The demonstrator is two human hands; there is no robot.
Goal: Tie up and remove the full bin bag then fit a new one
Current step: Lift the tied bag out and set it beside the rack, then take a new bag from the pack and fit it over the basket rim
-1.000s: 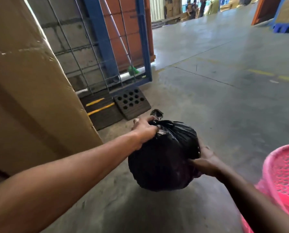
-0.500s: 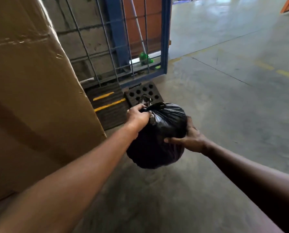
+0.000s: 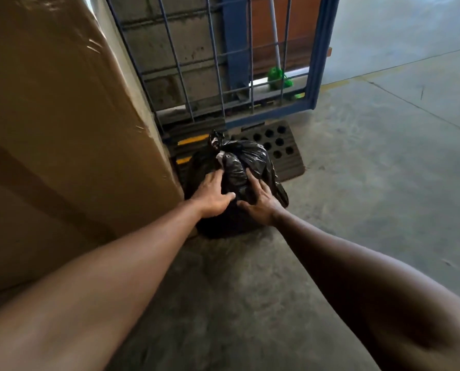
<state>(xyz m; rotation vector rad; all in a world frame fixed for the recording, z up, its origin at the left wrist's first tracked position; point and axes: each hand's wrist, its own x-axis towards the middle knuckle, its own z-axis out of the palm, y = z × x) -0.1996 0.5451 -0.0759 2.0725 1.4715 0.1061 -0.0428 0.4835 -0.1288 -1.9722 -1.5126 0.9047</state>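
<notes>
A tied black bin bag (image 3: 250, 159) sits on the concrete floor, its knotted neck pointing up and away from me. It lies against the corner of a big cardboard box and on the edge of the rubber ramps. My left hand (image 3: 214, 195) lies flat on the bag's near left side with the fingers spread. My right hand (image 3: 259, 203) rests on its near right side, fingers also apart. Neither hand is closed around the plastic. No bin and no fresh bag are in view.
A tall cardboard box (image 3: 63, 116) fills the left side. Behind the bag are a yellow-striped rubber ramp (image 3: 188, 140), a black ramp with holes (image 3: 279, 145) and a blue wire-mesh frame (image 3: 317, 62) with something green (image 3: 277, 77) behind it. Concrete floor stretches right.
The bag has gone from hanging by its neck in my left hand to resting on the floor by the box. Both hands now lie open on it. The pink basket has left the view.
</notes>
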